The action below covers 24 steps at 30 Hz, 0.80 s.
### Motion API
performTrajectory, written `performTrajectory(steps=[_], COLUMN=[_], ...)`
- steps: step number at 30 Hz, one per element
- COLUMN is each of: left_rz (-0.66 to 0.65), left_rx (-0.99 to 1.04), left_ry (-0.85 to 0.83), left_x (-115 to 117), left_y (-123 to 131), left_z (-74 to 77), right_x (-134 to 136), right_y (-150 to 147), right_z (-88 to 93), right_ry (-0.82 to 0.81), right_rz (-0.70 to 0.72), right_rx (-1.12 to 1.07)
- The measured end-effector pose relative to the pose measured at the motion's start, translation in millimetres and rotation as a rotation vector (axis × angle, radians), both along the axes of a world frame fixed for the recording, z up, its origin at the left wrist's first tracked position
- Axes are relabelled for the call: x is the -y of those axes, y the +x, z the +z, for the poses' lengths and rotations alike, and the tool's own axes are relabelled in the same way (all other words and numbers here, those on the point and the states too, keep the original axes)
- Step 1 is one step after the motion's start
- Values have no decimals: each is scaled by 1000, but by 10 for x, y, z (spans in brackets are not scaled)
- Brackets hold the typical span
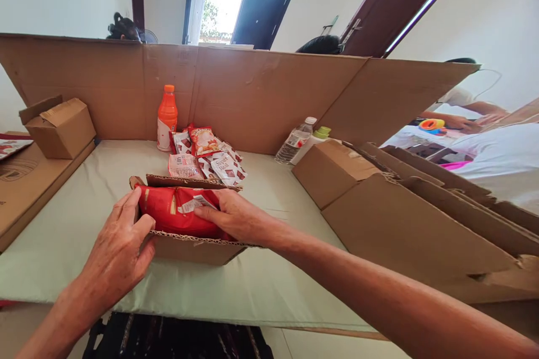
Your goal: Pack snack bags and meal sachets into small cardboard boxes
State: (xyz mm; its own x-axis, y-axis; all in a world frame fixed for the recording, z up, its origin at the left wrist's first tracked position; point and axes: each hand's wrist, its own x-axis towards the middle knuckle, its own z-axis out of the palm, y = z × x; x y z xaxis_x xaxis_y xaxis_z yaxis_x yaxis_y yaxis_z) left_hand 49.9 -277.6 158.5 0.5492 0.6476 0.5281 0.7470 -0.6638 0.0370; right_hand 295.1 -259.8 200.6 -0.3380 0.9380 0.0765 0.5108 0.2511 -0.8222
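A small open cardboard box [193, 251] stands on the pale green cloth near the front edge. Inside it lies a shiny red packet [162, 212] with a white label, filling most of the opening. My left hand [122, 241] is closed around the box's left end, fingertips at the rim beside the packet. Reaching in from the right, my right hand [231, 216] grips the packet's right end, its thumb near the label; its lower fingers are hidden. Just behind the box is a pile of snack packets [225, 165], red-and-white and brown-and-white.
An orange drink bottle [167, 118] stands behind the pile. A clear bottle [295, 143] and a green-capped bottle [314, 143] lean beside large cardboard boxes [400, 230] at right. A small carton [63, 129] sits at left. A cardboard wall [269, 101] closes the back; a person's hands [471, 120] show beyond.
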Motion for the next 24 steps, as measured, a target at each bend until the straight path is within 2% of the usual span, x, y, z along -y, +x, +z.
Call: performTrajectory(steps=[4,7,9,11,15,17,19,24], left_rz=[1,-6,-9,-13,-30,-33,-39,-76], left_rx=[-19,-12,8,24,18,8,-5,-39], left_ry=[19,22,13,1,-5,-9,-7,-8], left_x=[-10,-30,-44,-54,-65,-72,-80,-99], left_y=[-9,-26,-39,-46,-48,-52,-63,-72], left_z=[3,-4,-10,-13,4,26,50,90], right_x=[-16,-62,-99,-134,-182,-190,-189,-207], right_y=[11,23,43,65,57,34,28,128], right_z=[-33,-65,-59,-40,-47,-69,-76,-48], right_ry=[-127,-109,-111,-94,-60,-60,-54,-32], right_rz=[-33,77,204,254,151,121,114,127], right_rx=[-155,-89,66,265,633,737,757,582])
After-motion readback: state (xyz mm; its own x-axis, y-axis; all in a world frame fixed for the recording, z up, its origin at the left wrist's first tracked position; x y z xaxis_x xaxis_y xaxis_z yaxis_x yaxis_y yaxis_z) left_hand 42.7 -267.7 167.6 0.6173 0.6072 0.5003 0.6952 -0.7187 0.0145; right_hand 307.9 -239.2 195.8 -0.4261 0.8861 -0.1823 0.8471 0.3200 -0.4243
